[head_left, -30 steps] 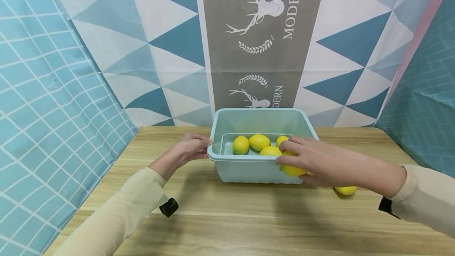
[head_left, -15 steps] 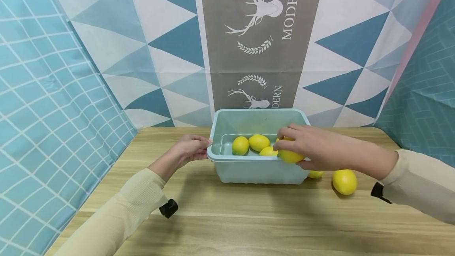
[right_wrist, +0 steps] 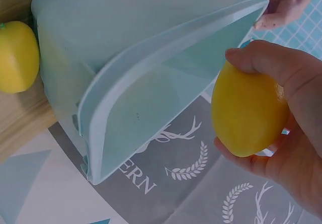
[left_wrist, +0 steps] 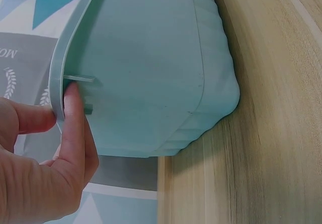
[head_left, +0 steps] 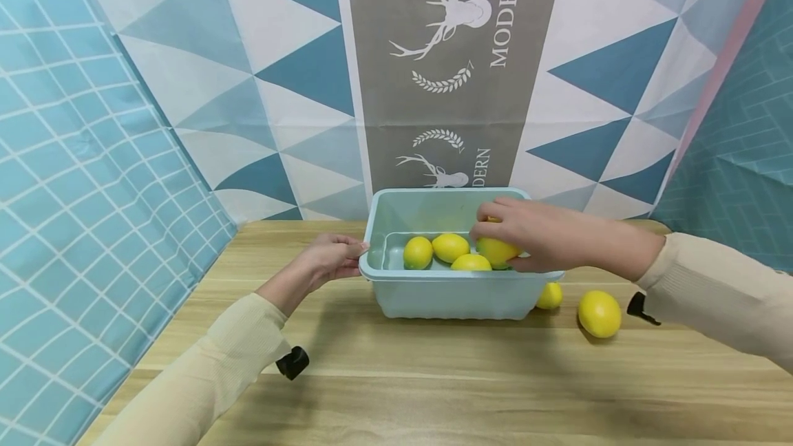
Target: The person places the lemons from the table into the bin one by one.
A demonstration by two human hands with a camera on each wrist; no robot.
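Observation:
A light blue plastic bin (head_left: 458,298) stands on the wooden table, with several yellow lemons (head_left: 450,248) on its floor. My left hand (head_left: 331,258) pinches the bin's left rim; in the left wrist view the thumb (left_wrist: 37,119) lies on the rim's outer side and fingertips tuck under its lip. My right hand (head_left: 539,234) grips a lemon (right_wrist: 249,108) between thumb and fingers, over the bin's right part. In the head view the hand covers part of that lemon and the bin's right rim.
Outside the bin to its right, one lemon (head_left: 599,314) lies on the wooden table (head_left: 396,377) and another lemon (head_left: 548,296) sits close against the bin wall. A patterned backdrop (head_left: 297,74) rises behind, and blue sheets (head_left: 80,177) hang at both sides.
My right hand has carried its lemon up and inward, from the bin's front right edge to over its inside. The two lemons at the right came into view. My left hand stayed on the rim.

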